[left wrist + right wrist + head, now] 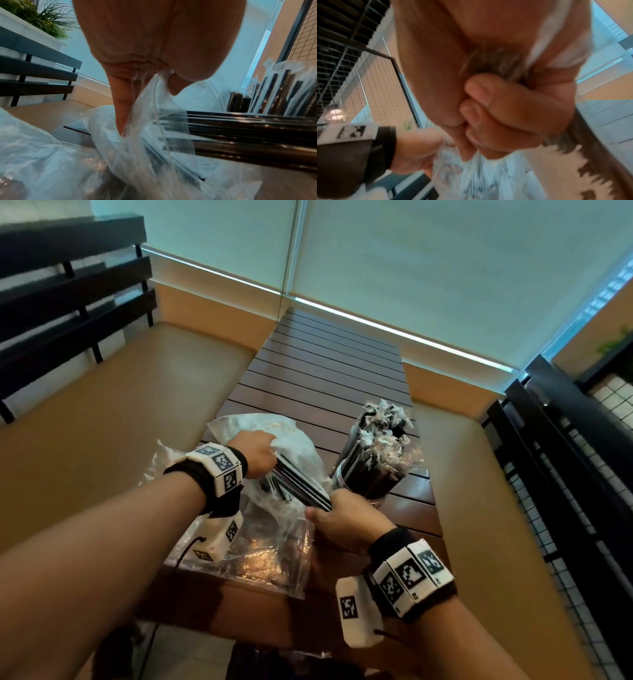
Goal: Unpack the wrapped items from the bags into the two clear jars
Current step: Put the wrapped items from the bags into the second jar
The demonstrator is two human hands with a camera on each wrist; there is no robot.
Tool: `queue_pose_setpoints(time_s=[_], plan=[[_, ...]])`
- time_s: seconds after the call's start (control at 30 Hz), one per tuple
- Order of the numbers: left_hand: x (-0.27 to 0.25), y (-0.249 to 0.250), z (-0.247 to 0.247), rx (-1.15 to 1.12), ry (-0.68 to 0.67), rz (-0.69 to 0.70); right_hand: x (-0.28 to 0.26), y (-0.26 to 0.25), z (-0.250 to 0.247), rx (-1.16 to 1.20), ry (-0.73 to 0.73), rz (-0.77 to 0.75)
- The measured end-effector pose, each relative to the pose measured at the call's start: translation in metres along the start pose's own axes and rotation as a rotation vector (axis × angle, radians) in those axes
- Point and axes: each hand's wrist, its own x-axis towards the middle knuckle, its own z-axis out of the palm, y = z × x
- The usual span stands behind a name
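Right fingers (496,94) curled round straw bundle (301,486); left hand (257,451) pinching bag (274,529).

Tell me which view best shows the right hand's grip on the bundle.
The right wrist view: the right hand has fingers curled tight round the straw bundle, though blurred. The head view shows only the hand's back at the bundle's end. The left wrist view shows the bundle, no right hand.
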Motion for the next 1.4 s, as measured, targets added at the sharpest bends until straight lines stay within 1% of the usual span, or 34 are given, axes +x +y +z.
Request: queue_pose_setpoints(time_s=[0.1, 0.2, 0.27, 0.37, 0.4, 0.47, 0.5, 0.53, 0.57, 0.6, 0.63, 0.67, 0.7, 0.73, 0.77, 0.8, 0.87, 0.9, 0.93, 0.97, 1.0, 1.07, 1.13, 1.17, 1.2, 1.23, 1.27, 1.33, 1.4], plan=[[0.003, 0.004, -0.001, 0.043, -0.01, -0.012, -0.031, 0.021, -0.02, 0.062, -0.079, -0.021], [0.003, 0.007, 0.0, 0.064, -0.002, -0.024, -0.051, 0.036, -0.036, 0.069, -0.085, -0.053], [0.001, 0.009, 0.0, 0.036, -0.007, -0.04, -0.06, 0.044, -0.046, 0.085, -0.094, -0.083], [-0.002, 0.006, 0.001, 0.008, -0.003, -0.057, -0.069, 0.053, -0.061, 0.192, -0.109, -0.141], [-0.003, 0.005, 0.0, 0.017, -0.025, -0.068, -0.07, 0.054, -0.065, 0.246, -0.093, -0.167], [-0.008, 0.006, -0.001, 0.064, -0.08, -0.056, -0.069, 0.052, -0.068, 0.326, -0.006, -0.253], [-0.014, 0.011, -0.006, 0.068, -0.069, -0.015, -0.066, 0.049, -0.067, 0.346, 0.065, -0.307], [-0.021, 0.017, -0.012, 0.015, -0.023, 0.038, -0.06, 0.045, -0.063, 0.353, 0.16, -0.355], [-0.029, 0.027, -0.02, -0.118, 0.038, 0.1, -0.054, 0.039, -0.059, 0.345, 0.274, -0.391], [-0.039, 0.036, -0.03, -0.327, 0.077, 0.166, -0.046, 0.033, -0.053, 0.312, 0.393, -0.416], [-0.05, 0.047, -0.039, -0.587, 0.088, 0.253, -0.039, 0.026, -0.047, 0.265, 0.501, -0.439], [-0.06, 0.058, -0.048, -0.846, 0.078, 0.344, -0.032, 0.019, -0.041, 0.218, 0.592, -0.46], [-0.072, 0.07, -0.056, -1.074, 0.05, 0.401, -0.027, 0.011, -0.036, 0.197, 0.662, -0.479], [-0.079, 0.079, -0.061, -1.268, 0.013, 0.412, -0.021, 0.004, -0.031, 0.195, 0.712, -0.492], [-0.082, 0.088, -0.064, -1.439, -0.005, 0.385, -0.018, -0.004, -0.026, 0.21, 0.744, -0.503], [-0.081, 0.096, -0.066, -1.572, 0.013, 0.313, -0.014, -0.01, -0.022, 0.225, 0.755, -0.51], [-0.073, 0.108, -0.068, -1.724, 0.138, 0.128, -0.012, -0.018, -0.018, 0.219, 0.701, -0.529], [-0.068, 0.111, -0.069, -1.734, 0.214, 0.065, -0.013, -0.019, -0.018, 0.194, 0.652, -0.543], [-0.064, 0.112, -0.07, -1.695, 0.282, 0.043, -0.015, -0.017, -0.019, 0.17, 0.62, -0.559], [-0.06, 0.11, -0.069, -1.605, 0.342, 0.061, -0.017, -0.015, -0.024, 0.165, 0.624, -0.582], [-0.056, 0.108, -0.067, -1.456, 0.395, 0.118, -0.021, -0.013, -0.031, 0.193, 0.668, -0.606], [-0.05, 0.103, -0.058, -1.027, 0.469, 0.257, -0.03, -0.013, -0.051, 0.338, 0.836, -0.648], [-0.047, 0.096, -0.044, -0.585, 0.5, 0.351, -0.038, -0.017, -0.078, 0.494, 1.007, -0.681], [-0.045, 0.092, -0.038, -0.433, 0.509, 0.39, -0.043, -0.02, -0.092, 0.549, 1.067, -0.701], [-0.044, 0.088, -0.032, -0.344, 0.51, 0.418, -0.047, -0.024, -0.104, 0.582, 1.096, -0.721], [-0.043, 0.086, -0.028, -0.306, 0.516, 0.447, -0.05, -0.028, -0.113, 0.592, 1.083, -0.74], [-0.043, 0.087, -0.024, -0.311, 0.525, 0.474, -0.051, -0.033, -0.117, 0.575, 1.032, -0.755], [-0.044, 0.098, -0.022, -0.335, 0.555, 0.544, -0.047, -0.044, -0.114, 0.421, 0.905, -0.746], [-0.044, 0.11, -0.023, -0.311, 0.577, 0.57, -0.041, -0.05, -0.103, 0.26, 0.866, -0.725]])
